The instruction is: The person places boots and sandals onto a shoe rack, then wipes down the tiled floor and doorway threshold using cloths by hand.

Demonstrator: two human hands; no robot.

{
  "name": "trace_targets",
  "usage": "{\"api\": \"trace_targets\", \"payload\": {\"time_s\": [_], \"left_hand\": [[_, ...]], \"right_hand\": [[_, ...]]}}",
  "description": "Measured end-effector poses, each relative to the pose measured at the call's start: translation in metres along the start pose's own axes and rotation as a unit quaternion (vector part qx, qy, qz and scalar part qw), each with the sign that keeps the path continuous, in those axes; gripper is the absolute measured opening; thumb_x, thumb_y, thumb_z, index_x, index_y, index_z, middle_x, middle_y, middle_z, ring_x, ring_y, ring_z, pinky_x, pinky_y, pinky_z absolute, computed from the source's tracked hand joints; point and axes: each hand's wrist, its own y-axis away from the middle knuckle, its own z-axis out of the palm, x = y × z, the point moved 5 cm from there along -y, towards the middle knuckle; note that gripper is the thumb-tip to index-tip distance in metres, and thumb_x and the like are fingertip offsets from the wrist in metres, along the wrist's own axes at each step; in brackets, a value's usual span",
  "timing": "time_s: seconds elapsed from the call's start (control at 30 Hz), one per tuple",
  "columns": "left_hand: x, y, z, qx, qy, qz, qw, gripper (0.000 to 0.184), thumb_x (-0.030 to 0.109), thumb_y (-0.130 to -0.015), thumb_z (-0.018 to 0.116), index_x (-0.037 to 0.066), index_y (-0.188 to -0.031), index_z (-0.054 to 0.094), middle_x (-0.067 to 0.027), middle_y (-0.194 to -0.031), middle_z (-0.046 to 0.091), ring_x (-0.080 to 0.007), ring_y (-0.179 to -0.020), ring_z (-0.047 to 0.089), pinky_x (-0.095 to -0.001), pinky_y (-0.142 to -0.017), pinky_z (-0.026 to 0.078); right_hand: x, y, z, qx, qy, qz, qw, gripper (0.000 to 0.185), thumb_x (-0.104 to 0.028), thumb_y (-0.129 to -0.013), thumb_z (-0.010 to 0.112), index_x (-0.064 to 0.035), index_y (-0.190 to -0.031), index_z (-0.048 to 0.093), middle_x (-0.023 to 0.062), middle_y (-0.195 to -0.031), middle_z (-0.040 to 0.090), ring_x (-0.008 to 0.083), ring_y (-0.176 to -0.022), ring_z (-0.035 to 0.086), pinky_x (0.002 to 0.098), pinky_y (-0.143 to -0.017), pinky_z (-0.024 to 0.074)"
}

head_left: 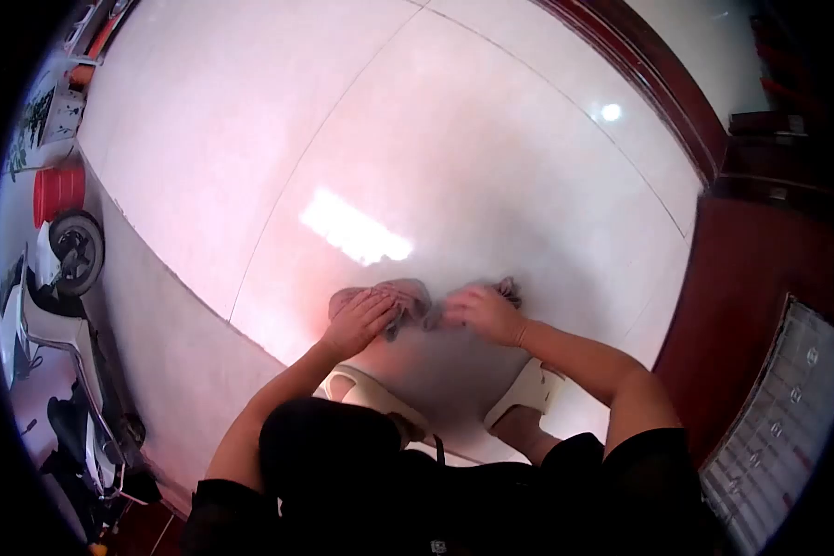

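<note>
A crumpled greyish-brown cloth (408, 295) lies on the pale tiled floor (417, 139), in front of the person's light slippers (528, 394). My left hand (363, 320) rests on the left part of the cloth, its fingers stretched out over the fabric. To the right, my right hand (482, 313) is at another bunched part of cloth (510, 291), with its fingers curled and slightly blurred. Whether the two bunched parts are one cloth cannot be made out.
A scooter (76, 357) and a wheel (76, 252) stand at the left, below a red container (58, 195). Dark red wooden furniture (732, 278) borders the right, beside a pale panel (783, 426). Bright reflections lie on the floor.
</note>
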Motion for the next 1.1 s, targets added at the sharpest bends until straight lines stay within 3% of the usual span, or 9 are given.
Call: {"api": "trace_targets", "payload": {"time_s": [0.07, 0.17, 0.2, 0.3, 0.47, 0.8, 0.87, 1.0, 1.1], "left_hand": [[-0.001, -0.002, 0.003, 0.004, 0.002, -0.007, 1.0, 0.045, 0.015, -0.087, 0.046, 0.006, -0.131, 0.051, -0.0114, -0.136, 0.05, -0.028, -0.128, 0.045, -0.0468, -0.112, 0.028], [0.003, -0.003, -0.004, 0.021, 0.005, -0.009, 1.0, 0.046, 0.014, -0.085, 0.049, 0.009, -0.131, 0.052, -0.0102, -0.134, 0.052, -0.0271, -0.128, 0.045, -0.0466, -0.111, 0.029], [0.003, -0.003, -0.004, 0.021, 0.004, -0.012, 1.0, 0.046, 0.014, -0.085, 0.05, 0.009, -0.13, 0.053, -0.0098, -0.134, 0.052, -0.0267, -0.127, 0.046, -0.0462, -0.11, 0.03], [0.004, -0.002, 0.0, 0.028, 0.013, -0.028, 0.999, 0.045, 0.013, -0.083, 0.053, 0.01, -0.127, 0.054, -0.008, -0.132, 0.054, -0.0253, -0.123, 0.048, -0.0448, -0.105, 0.034], [0.007, -0.002, -0.026, 0.12, 0.092, -0.053, 0.987, 0.044, 0.008, -0.074, 0.064, 0.01, -0.117, 0.057, -0.0062, -0.123, 0.058, -0.0263, -0.11, 0.055, -0.0422, -0.091, 0.043], [-0.028, -0.002, -0.087, 0.242, 0.209, -0.168, 0.933, 0.048, -0.001, -0.068, 0.068, 0.006, -0.113, 0.055, -0.0152, -0.109, 0.059, -0.0349, -0.1, 0.057, -0.0406, -0.085, 0.048], [-0.042, -0.019, -0.09, 0.259, 0.222, -0.178, 0.923, 0.045, -0.004, -0.073, 0.063, 0.004, -0.117, 0.053, -0.0191, -0.109, 0.057, -0.0365, -0.099, 0.056, -0.04, -0.086, 0.047], [-0.067, -0.088, -0.086, 0.22, 0.221, -0.229, 0.922, 0.041, 0.001, -0.078, 0.058, 0.002, -0.118, 0.049, -0.0206, -0.105, 0.054, -0.0394, -0.099, 0.054, -0.0422, -0.086, 0.046], [-0.062, -0.151, -0.07, 0.184, 0.174, -0.227, 0.94, 0.038, 0.005, -0.079, 0.059, 0.001, -0.115, 0.048, -0.0222, -0.106, 0.054, -0.041, -0.099, 0.054, -0.0448, -0.087, 0.046]], "right_hand": [[0.032, -0.046, -0.046, -0.034, -0.321, 0.257, 0.911, 0.026, -0.018, -0.091, 0.05, -0.0134, -0.11, 0.066, 0.0124, -0.118, 0.061, 0.0345, -0.107, 0.056, 0.0442, -0.099, 0.0405], [0.149, -0.092, -0.096, 0.319, -0.64, 0.132, 0.686, 0.029, -0.019, -0.095, 0.045, 0.004, -0.099, 0.062, 0.0142, -0.11, 0.063, 0.024, -0.108, 0.058, 0.039, -0.097, 0.0435], [0.16, -0.105, -0.134, 0.334, -0.299, 0.115, 0.886, 0.025, -0.016, -0.094, 0.046, 0.0008, -0.102, 0.063, 0.0152, -0.109, 0.064, 0.0274, -0.105, 0.059, 0.0382, -0.095, 0.0443], [0.194, -0.14, -0.174, 0.448, 0.274, 0.219, 0.823, 0.022, -0.011, -0.09, 0.048, -0.0072, -0.101, 0.066, 0.0148, -0.101, 0.065, 0.0324, -0.098, 0.06, 0.0396, -0.088, 0.0473], [0.12, -0.197, -0.069, 0.15, 0.008, 0.168, 0.974, 0.032, -0.018, -0.087, 0.051, -0.0044, -0.111, 0.066, 0.0161, -0.114, 0.065, 0.0338, -0.105, 0.059, 0.0426, -0.093, 0.0457], [0.003, -0.009, -0.004, -0.17, 0.032, -0.079, 0.982, 0.031, -0.017, -0.085, 0.054, -0.0146, -0.114, 0.063, 0.002, -0.13, 0.056, 0.0243, -0.115, 0.054, 0.0396, -0.097, 0.0423], [0.033, -0.046, -0.06, -0.062, -0.467, 0.233, 0.851, 0.023, -0.014, -0.088, 0.057, -0.0063, -0.108, 0.066, 0.0068, -0.112, 0.065, 0.0237, -0.103, 0.06, 0.0351, -0.093, 0.0453], [0.147, -0.056, -0.176, 0.256, -0.573, 0.114, 0.771, 0.031, -0.015, -0.09, 0.051, 0.0031, -0.111, 0.064, 0.0114, -0.113, 0.066, 0.0256, -0.109, 0.058, 0.0357, -0.099, 0.0427], [0.217, 0.0, -0.272, 0.379, 0.176, 0.208, 0.885, 0.031, -0.01, -0.091, 0.05, -0.0034, -0.118, 0.063, 0.0166, -0.124, 0.059, 0.0333, -0.111, 0.057, 0.038, -0.103, 0.0401]]}}
